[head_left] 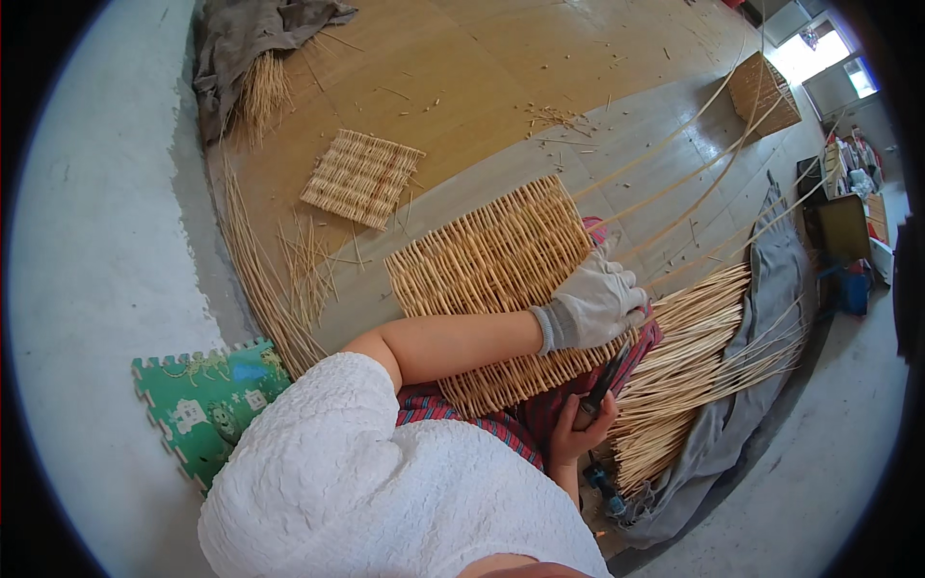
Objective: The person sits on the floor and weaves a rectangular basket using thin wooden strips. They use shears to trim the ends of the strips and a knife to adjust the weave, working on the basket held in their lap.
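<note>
Large wicker panel [491, 255] slants across lap, its right edge under the gloved left hand [602, 301], right hand [582, 431] just off its near right side.
Stick bundle [674, 385] right, near both hands; left forearm [462, 348] crosses panel, blocking part of it; smaller wicker panel [362, 177] apart, upper left. Left fingers curled, can't tell what's pinched; right fingers wrapped around dark tool [605, 382].

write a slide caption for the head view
Gloved left hand on rectangular wickerwork, bare right hand holding a dark hand tool beside pale wicker rods.
</note>
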Demonstrator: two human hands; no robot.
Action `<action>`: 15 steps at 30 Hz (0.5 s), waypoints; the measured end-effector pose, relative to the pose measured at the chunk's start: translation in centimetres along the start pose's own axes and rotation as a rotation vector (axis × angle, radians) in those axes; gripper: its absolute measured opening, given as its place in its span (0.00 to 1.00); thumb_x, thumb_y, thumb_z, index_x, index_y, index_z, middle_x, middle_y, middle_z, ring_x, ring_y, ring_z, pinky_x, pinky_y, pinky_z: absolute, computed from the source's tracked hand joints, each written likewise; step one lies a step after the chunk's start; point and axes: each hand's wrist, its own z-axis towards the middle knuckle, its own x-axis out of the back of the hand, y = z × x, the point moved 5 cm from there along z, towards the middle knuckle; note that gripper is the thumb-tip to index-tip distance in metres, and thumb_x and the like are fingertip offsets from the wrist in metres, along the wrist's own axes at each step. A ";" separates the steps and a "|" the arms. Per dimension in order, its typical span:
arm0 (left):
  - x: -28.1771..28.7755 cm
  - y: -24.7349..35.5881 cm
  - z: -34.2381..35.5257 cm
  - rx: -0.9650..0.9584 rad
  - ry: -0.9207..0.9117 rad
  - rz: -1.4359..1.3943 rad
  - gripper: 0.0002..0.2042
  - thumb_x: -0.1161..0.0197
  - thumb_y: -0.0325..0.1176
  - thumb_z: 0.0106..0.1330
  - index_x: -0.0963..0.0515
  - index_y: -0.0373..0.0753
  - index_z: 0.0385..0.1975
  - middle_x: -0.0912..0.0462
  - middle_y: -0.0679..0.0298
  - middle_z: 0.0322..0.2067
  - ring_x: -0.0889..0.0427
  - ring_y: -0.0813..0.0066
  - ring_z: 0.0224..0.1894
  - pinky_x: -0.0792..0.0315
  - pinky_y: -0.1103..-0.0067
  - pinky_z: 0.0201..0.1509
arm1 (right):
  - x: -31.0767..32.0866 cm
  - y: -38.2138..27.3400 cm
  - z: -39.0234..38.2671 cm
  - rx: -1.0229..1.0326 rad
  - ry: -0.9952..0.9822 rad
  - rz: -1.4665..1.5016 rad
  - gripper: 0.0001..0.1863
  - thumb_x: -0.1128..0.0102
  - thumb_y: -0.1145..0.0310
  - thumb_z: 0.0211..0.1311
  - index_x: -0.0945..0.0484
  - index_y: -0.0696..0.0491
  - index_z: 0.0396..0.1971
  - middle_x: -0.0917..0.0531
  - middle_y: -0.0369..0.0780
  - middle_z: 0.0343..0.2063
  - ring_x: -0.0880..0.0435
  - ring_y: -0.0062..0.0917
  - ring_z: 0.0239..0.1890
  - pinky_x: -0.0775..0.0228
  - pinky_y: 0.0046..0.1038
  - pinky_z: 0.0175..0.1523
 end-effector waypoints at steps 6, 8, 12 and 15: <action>0.0 -0.2 -0.1 -0.001 0.045 -0.041 0.13 0.42 0.45 0.75 0.13 0.47 0.42 0.16 0.63 0.33 0.15 0.62 0.44 0.52 0.49 0.81 | -0.2 0.9 -0.6 -0.053 -0.047 0.080 0.27 0.30 0.71 0.67 0.28 0.62 0.62 0.20 0.47 0.46 0.20 0.35 0.46 0.28 0.36 0.56; 0.0 -0.1 -0.1 0.003 0.053 -0.043 0.13 0.41 0.45 0.75 0.13 0.47 0.42 0.16 0.63 0.32 0.15 0.62 0.43 0.53 0.48 0.81 | -0.1 0.9 -0.6 -0.013 -0.031 0.029 0.27 0.30 0.71 0.67 0.28 0.62 0.62 0.20 0.47 0.45 0.20 0.34 0.45 0.27 0.35 0.55; 0.1 -0.1 -0.2 0.019 0.074 -0.064 0.12 0.40 0.45 0.74 0.13 0.47 0.41 0.16 0.64 0.31 0.15 0.62 0.43 0.53 0.48 0.81 | -0.1 1.2 -0.6 -0.050 -0.008 0.053 0.26 0.27 0.69 0.63 0.26 0.61 0.57 0.17 0.49 0.46 0.16 0.43 0.45 0.25 0.39 0.53; -0.1 -0.1 -0.3 0.011 0.092 -0.057 0.12 0.40 0.45 0.74 0.13 0.47 0.41 0.16 0.64 0.30 0.15 0.62 0.43 0.53 0.48 0.81 | -0.1 1.4 -0.8 -0.063 -0.013 0.071 0.26 0.27 0.69 0.63 0.26 0.61 0.58 0.17 0.49 0.45 0.16 0.43 0.45 0.25 0.39 0.54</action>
